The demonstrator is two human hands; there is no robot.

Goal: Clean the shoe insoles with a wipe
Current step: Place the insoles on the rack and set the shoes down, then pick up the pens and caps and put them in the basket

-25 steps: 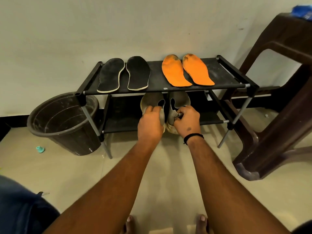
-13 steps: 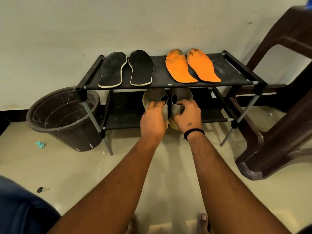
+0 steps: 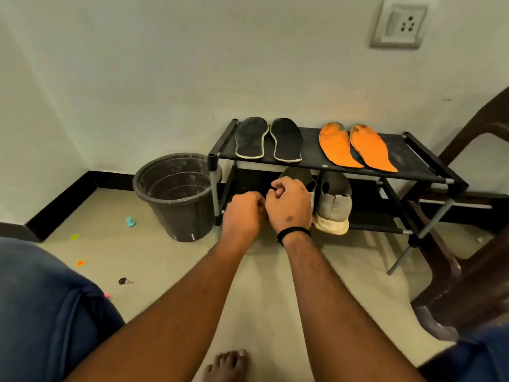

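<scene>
In front of the rack (image 3: 327,161), low on its left side, both hands sit close together: the left hand (image 3: 243,215) is curled into a fist, the right hand (image 3: 289,205) curled too, thumb over fingers. Whether either pinches something small I cannot tell; no wipe shows anywhere.

That seems the main risk: with no wipe in view, the cleaning can't start until one is found. A second risk is the rack itself. It looks light, so a knock from either forearm could slide the insoles off the top shelf.

The black insoles (image 3: 268,140) lie side by side on that shelf, at about 12 o'clock from the hands and well apart from them. The orange insoles (image 3: 355,147) lie at about 1 o'clock, farther off, both stained dark at the toe ends. The shoes (image 3: 332,202) stand on the lower shelf at 3 o'clock, the nearer one partly hidden behind the right hand. A bucket (image 3: 176,194) stands at 9 o'clock.
</scene>
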